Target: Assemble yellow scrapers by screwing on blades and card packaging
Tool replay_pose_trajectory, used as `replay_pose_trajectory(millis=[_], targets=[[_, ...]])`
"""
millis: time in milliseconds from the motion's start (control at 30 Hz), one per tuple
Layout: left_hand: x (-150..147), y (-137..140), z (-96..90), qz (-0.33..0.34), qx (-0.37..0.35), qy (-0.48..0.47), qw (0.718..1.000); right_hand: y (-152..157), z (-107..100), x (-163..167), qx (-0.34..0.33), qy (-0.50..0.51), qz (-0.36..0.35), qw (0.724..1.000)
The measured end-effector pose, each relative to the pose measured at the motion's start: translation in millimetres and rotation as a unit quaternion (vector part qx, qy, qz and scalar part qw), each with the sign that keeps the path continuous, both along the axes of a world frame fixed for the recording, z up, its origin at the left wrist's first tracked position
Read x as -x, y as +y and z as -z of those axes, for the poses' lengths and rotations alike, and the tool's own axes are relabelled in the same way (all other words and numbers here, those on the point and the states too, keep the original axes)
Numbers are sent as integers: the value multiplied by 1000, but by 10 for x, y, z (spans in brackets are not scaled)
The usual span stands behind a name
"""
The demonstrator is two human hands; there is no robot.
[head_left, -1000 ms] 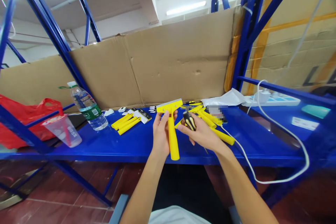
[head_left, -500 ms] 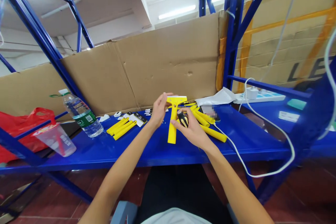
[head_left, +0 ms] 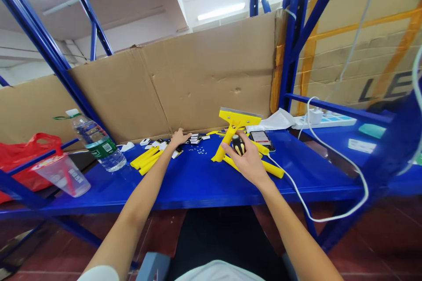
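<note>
Right hand (head_left: pixel 246 158) grips yellow scraper (head_left: pixel 231 131) over blue shelf (head_left: pixel 194 184) plus black-and-yellow screwdriver (head_left: pixel 238 144), so shared hold could slip; left hand (head_left: pixel 180 138), finger closure can't tell, could scatter small packs (head_left: pixel 195 139) if it brushes them.

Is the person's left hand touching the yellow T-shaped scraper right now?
Apart. In the head view, glossy blue shelf surface shows between the left hand and the yellow T-shaped scraper, which the right hand holds.

Bright ceiling tubes (head_left: pixel 221 11), soft sheen on blue shelf (head_left: pixel 194 184), dim floor (head_left: pixel 379 237), wide-angle stretching toward edges
</note>
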State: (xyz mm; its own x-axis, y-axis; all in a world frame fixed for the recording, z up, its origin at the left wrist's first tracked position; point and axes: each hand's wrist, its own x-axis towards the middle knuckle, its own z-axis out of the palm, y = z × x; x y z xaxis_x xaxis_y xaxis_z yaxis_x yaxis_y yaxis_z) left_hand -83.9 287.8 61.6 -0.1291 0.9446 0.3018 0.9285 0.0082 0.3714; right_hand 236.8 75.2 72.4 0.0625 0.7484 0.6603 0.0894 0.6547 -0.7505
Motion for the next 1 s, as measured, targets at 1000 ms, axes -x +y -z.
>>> replay_pose_trajectory(millis=[1000], targets=[[-432,-901,-256,207,-288,-179,918,90,-47,-266,23,-101,179,978]])
